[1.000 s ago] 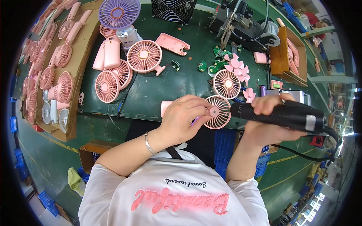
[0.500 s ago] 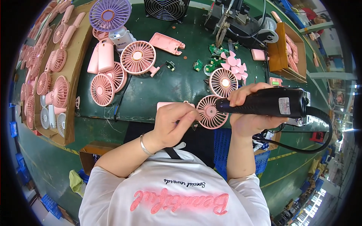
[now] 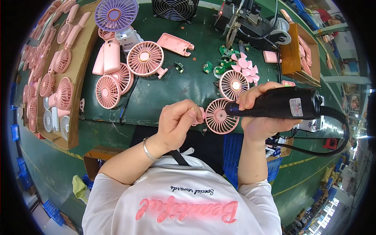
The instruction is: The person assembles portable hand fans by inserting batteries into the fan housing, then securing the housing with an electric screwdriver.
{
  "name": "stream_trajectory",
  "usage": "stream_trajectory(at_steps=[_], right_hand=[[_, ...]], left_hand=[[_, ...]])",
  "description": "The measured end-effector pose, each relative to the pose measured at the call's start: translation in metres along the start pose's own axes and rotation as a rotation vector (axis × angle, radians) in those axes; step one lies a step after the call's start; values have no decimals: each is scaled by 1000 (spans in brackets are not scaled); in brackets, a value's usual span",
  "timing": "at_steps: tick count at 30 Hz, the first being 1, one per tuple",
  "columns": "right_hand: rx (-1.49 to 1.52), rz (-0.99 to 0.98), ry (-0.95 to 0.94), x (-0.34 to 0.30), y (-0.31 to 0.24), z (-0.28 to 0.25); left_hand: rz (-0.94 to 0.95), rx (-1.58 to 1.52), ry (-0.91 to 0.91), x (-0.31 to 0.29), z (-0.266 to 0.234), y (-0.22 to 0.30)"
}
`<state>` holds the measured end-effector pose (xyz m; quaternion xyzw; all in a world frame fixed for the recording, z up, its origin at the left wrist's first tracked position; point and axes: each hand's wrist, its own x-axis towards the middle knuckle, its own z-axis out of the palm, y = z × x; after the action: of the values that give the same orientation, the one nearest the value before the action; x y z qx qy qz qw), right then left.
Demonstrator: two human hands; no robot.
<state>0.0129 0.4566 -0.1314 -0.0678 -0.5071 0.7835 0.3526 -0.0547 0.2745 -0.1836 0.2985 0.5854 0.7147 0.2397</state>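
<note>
My left hand (image 3: 177,121) is closed at the neck of a pink handheld fan (image 3: 222,116), whose round grille faces up at the table's front edge. Its curled fingers hide part of the fan's pink stem. In my right hand (image 3: 254,127) is a black corded electric screwdriver (image 3: 284,105), gripped around its body and lying nearly level. The front end of that tool sits over the right side of the grille; its bit cannot be seen. Just beyond lies another pink fan grille (image 3: 234,85), beside pink fan blades (image 3: 244,66) and green circuit boards (image 3: 226,64).
More pink fans (image 3: 145,58) and a purple fan (image 3: 116,15) occupy the left of the green table (image 3: 156,96). A cardboard tray (image 3: 80,66) of fans stands farther left. At the back are a black box fan (image 3: 174,9), a solder spool (image 3: 281,31) and a parts box (image 3: 290,51).
My left hand has drawn up and curled in around the fan's stem, covering the pink piece that showed behind it. The right hand and screwdriver have hardly moved.
</note>
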Motion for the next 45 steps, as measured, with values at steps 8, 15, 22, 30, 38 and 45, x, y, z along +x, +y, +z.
stream_trajectory(at_steps=[8, 15, 22, 30, 38, 45], right_hand=[[-69, 18, 7, 4, -1, 4], [-32, -24, -7, 2, 1, 1], [57, -6, -22, 4, 3, -3], [-49, 74, 34, 6, 5, 8], [-108, 52, -23, 2, 6, 11], [-160, 74, 80, 1, -2, 16]], left_hand=[[-57, -29, -10, 1, -2, 2], [-26, 85, -25, 4, 1, 0], [74, 459, -178, 10, 4, 3], [72, 392, -109, 7, 1, 1], [2, 373, -89, 8, 2, 4], [41, 364, -59, 6, 4, 3]])
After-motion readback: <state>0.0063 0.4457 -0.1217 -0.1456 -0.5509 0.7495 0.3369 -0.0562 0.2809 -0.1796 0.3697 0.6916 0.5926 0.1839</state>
